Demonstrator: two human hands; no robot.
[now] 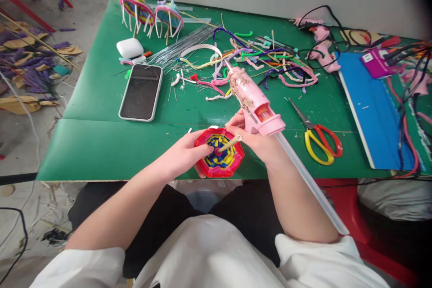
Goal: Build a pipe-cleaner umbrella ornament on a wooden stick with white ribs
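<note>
A small craft umbrella (pixel 221 168) of pipe cleaners, pink-red at the rim with yellow and dark blue rings, is turned with its inside up near the table's front edge. Its pale stick (pixel 231 143) rises from the centre toward the right. My left hand (pixel 185 152) is closed on the umbrella's left side, thumb laid inside near the stick's base. With my right hand (pixel 256 143) I grip a pink hot glue gun (pixel 248 92), nozzle pointing away; its long clear glue stick (pixel 310 184) trails back over my forearm. Right-hand fingers also touch the umbrella's upper right rim.
Two finished-looking craft umbrellas (pixel 137 9) stand at the back left. A phone (pixel 141 92), a white case (pixel 130 47), wires (pixel 189 45) and tangled pipe cleaners (pixel 270 60) lie ahead. To the right are scissors (pixel 317 137), a blue board (pixel 367 108), more glue guns (pixel 324 56) and cords.
</note>
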